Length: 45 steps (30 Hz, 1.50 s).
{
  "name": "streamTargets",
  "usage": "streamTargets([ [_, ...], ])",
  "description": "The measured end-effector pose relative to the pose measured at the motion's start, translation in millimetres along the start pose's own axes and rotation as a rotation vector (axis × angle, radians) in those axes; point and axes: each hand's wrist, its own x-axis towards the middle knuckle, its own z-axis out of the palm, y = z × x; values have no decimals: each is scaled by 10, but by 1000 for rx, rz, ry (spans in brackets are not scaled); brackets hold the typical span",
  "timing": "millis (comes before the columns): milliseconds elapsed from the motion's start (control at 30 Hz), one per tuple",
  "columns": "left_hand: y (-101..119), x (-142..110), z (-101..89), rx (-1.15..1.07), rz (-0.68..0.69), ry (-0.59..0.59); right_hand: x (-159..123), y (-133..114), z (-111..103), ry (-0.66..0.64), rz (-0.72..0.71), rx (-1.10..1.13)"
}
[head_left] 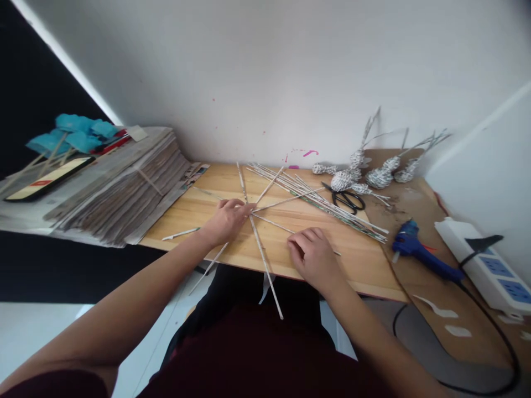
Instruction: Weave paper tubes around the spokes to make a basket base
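Observation:
Several thin rolled-paper sticks (260,243) cross at one middle point and spread out like spokes on the wooden tabletop (232,249). My left hand (227,222) is closed over the crossing point, its fingers pressed together on the sticks and hiding part of the joint. To the right, my right hand (314,257) rests near the table's front edge, fingers curled around one spoke (274,224) that runs under it. Behind the spokes lies a loose bundle of more paper sticks (332,207).
Black-handled scissors (348,202) lie beside paper-wound bulb shapes (379,176) at the back right. A blue glue gun (425,254) and a white power strip (489,265) sit on cardboard at right. Stacked newspapers (124,193), a phone (50,178) and blue flowers (78,132) occupy the left.

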Motion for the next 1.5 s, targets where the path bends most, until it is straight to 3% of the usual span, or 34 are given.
streamTargets([
  [233, -183, 43, 34, -53, 147, 68, -17, -57, -25, 154, 91, -7],
  [333, -256, 74, 76, -64, 227, 116, 10, 24, -66, 201, 143, -59],
  [467, -323, 119, 120, -99, 331, 114, 178, 393, -277, 209, 235, -256],
  [533, -354, 153, 145, -101, 370, 127, 307, 641, -439, 143, 366, -370],
  [600, -385, 186, 180, -101, 399, 147, 434, 863, -591, 49, 610, -468],
  [767, -459, 206, 291, -205, 442, 214, 637, 1133, -728, 10, 789, -524],
  [1033, -506, 211, 350, -321, 448, 256, 792, 1326, -642, 170, 969, -416],
  [1300, -489, 221, 337, -336, 451, 214, 953, 1548, -722, 315, 1147, -54],
  [1500, -532, 216, 376, -324, 468, 212, 1089, 1605, -663, 448, 1183, 80],
])
